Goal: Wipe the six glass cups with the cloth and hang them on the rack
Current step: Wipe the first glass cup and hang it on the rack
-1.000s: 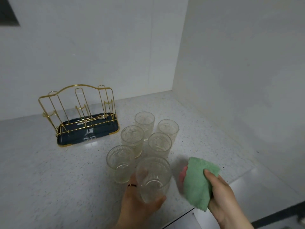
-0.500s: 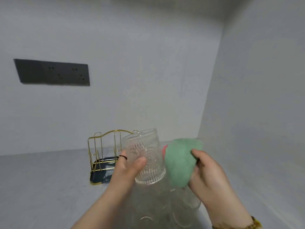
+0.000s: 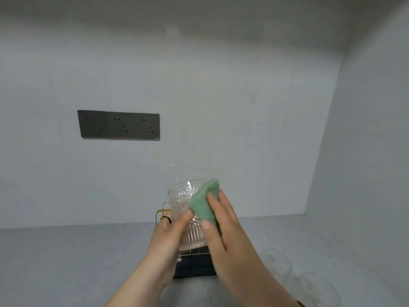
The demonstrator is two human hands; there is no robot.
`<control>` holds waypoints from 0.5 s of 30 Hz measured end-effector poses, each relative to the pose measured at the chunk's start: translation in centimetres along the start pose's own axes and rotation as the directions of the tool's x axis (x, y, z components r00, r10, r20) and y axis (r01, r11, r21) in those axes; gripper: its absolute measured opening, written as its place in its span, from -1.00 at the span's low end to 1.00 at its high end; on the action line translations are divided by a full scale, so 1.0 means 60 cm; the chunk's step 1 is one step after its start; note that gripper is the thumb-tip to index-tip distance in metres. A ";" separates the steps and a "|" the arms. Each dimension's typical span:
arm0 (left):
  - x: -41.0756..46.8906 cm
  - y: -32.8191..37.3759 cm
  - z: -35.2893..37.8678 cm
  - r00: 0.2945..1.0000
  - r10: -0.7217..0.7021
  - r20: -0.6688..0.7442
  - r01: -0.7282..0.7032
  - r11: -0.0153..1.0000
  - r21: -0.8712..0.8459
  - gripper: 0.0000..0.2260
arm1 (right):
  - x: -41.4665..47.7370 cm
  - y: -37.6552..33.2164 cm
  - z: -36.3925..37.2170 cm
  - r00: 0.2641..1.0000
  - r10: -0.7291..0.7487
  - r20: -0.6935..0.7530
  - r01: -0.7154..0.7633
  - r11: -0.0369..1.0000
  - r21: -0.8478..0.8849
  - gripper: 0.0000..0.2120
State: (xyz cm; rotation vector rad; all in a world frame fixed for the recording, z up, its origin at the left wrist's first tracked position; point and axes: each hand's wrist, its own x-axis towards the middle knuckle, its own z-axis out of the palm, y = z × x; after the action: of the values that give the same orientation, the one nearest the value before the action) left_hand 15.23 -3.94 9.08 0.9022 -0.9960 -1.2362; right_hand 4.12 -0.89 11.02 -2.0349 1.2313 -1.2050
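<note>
Left hand (image 3: pixel 172 233) has the glass cup (image 3: pixel 183 202) up off the worktop (image 3: pixel 66 251), upright, mouth on top. My left fingers (image 3: pixel 187 217) curl round its lower half: thumb on the near wall, the rest hidden behind the glass. Right hand (image 3: pixel 223 229) pinches the folded green cloth (image 3: pixel 203 206) between thumb and fingers and presses it on the cup's right wall, up to the rim. Rack (image 3: pixel 194 268) sits beyond and below my fingers, mostly hidden by cup and hands; only a bit of gold wire left of my left thumb and the dark tray under my wrists show, so I can't tell if anything hangs there. Other cups (image 3: pixel 276 262) stand on the worktop below and right of my right hand; two visible, blurred. Judgement: wipe step, early in the job. Handling: rigid ribbed glass, fair weight, fragile; ribs help grip, but it would slip if wet. Best hold is round the lower body, not the rim, so the cloth can reach rim and inside. Risks: cloth pressure pushing the cup out of a one-handed hold; clinking it on the rack wire when hanging.
</note>
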 end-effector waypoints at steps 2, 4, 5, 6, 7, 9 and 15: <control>0.005 -0.002 -0.015 0.998 -0.066 0.005 0.066 0.998 -0.015 -0.83 | 0.011 0.017 0.011 0.976 -0.204 -0.076 0.181 0.954 -0.239 -0.56; 0.006 -0.008 -0.028 0.987 -0.125 0.097 0.127 0.992 -0.016 -0.73 | 0.025 0.041 0.026 0.930 -0.346 -0.121 0.280 0.883 -0.376 -0.60; 0.004 -0.011 -0.034 0.979 -0.140 0.148 0.144 0.990 -0.015 -0.67 | 0.028 0.044 0.036 0.929 -0.356 -0.103 0.293 0.877 -0.382 -0.62; 0.003 -0.011 -0.038 0.972 -0.146 0.182 0.151 0.988 -0.014 -0.64 | 0.031 0.043 0.045 0.925 -0.366 -0.099 0.312 0.884 -0.349 -0.60; 0.001 -0.010 -0.039 0.970 -0.134 0.201 0.141 0.990 -0.019 -0.63 | 0.033 0.040 0.051 0.927 -0.362 -0.100 0.321 0.902 -0.288 -0.56; -0.001 -0.012 -0.049 0.976 -0.078 0.201 0.089 0.995 -0.045 -0.74 | 0.033 0.029 0.060 0.960 -0.257 -0.108 0.242 0.961 -0.138 -0.57; -0.006 0.003 -0.056 0.976 0.111 0.187 -0.133 0.985 0.109 -0.62 | 0.036 0.024 0.054 0.933 0.349 0.085 -0.283 0.569 0.772 -0.54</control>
State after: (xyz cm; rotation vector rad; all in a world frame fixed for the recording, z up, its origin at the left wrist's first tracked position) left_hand 18.44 -3.51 8.12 0.8192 -1.2639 -1.1774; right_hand 6.69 -3.66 9.27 -1.0687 0.8166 -1.3224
